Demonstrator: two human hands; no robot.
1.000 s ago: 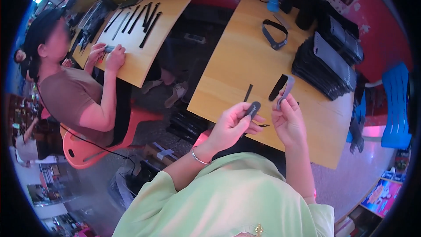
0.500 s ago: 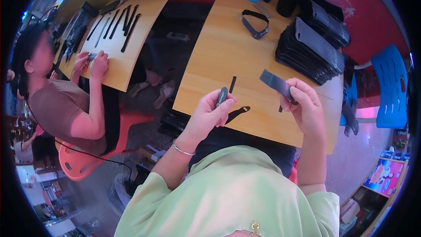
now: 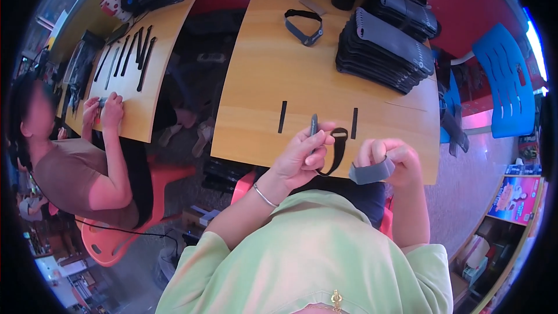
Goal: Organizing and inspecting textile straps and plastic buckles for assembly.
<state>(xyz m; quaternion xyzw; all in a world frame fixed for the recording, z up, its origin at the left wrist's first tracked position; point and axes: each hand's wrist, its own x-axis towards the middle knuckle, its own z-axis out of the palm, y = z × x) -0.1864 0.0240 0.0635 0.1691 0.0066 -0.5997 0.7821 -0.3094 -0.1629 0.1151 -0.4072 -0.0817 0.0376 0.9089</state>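
My left hand (image 3: pixel 303 154) is closed, pinching a small dark oval piece (image 3: pixel 314 122) upright between thumb and fingers. From this hand hangs a black strap (image 3: pixel 337 154) with a loop at its upper end; its lower end passes behind the fingers. My right hand (image 3: pixel 392 160) grips a grey band (image 3: pixel 372 172), which is bent over and faces the left hand. Whether the strap and the band are joined cannot be seen. Both hands are above the near edge of the wooden table (image 3: pixel 261 75).
Two narrow dark strips or slots (image 3: pixel 282 117) mark the tabletop. Farther back lie a closed strap loop (image 3: pixel 303 27) and a tall stack of black-grey bands (image 3: pixel 383 52). At left, a person (image 3: pixel 81 168) works at another table with several black straps (image 3: pixel 139 52). A blue chair (image 3: pixel 503 81) stands at right.
My hands have come closer together and the right one is lower. The grey band has turned from pointing up-left to bent downward. The black strap now hangs from the left hand, its loop raised.
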